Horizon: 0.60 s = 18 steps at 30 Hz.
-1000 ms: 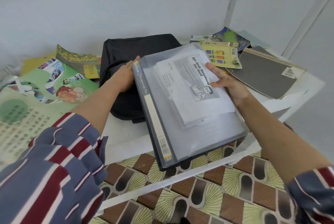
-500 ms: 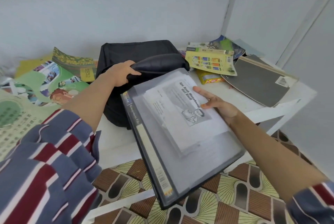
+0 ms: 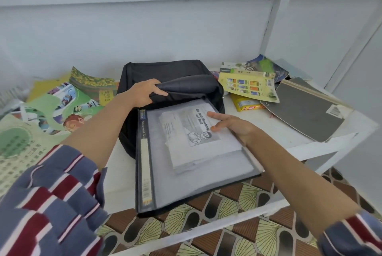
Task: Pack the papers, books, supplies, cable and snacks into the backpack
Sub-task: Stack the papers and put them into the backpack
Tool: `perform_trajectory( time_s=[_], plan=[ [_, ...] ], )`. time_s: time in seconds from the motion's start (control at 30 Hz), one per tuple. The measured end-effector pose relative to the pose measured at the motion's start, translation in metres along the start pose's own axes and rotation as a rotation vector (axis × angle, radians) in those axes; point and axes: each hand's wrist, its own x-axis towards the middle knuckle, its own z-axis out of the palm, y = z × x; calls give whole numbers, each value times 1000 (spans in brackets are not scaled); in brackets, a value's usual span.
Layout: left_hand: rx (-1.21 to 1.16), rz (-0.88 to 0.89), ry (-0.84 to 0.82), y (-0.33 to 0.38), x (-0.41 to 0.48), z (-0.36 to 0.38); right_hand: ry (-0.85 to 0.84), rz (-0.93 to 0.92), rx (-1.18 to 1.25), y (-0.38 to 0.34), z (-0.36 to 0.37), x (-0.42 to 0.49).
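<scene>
You see a black backpack (image 3: 165,73) lying at the far middle of the white table, its top flap lifted open. A clear-fronted file folder (image 3: 186,173) with a dark spine and printed papers (image 3: 192,137) inside lies tilted, its far end in the backpack's mouth. Colourful books (image 3: 68,98) spread to the left; more books (image 3: 248,82), a yellow snack packet (image 3: 246,105) and a grey notebook (image 3: 306,111) lie to the right.
</scene>
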Motion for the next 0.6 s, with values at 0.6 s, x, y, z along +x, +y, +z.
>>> perform_trajectory(
  time_s=[0.6],
  plan=[
    [-66,21,-95,-4,0,-9,411,-154,-1002,-24,30,41]
  ],
)
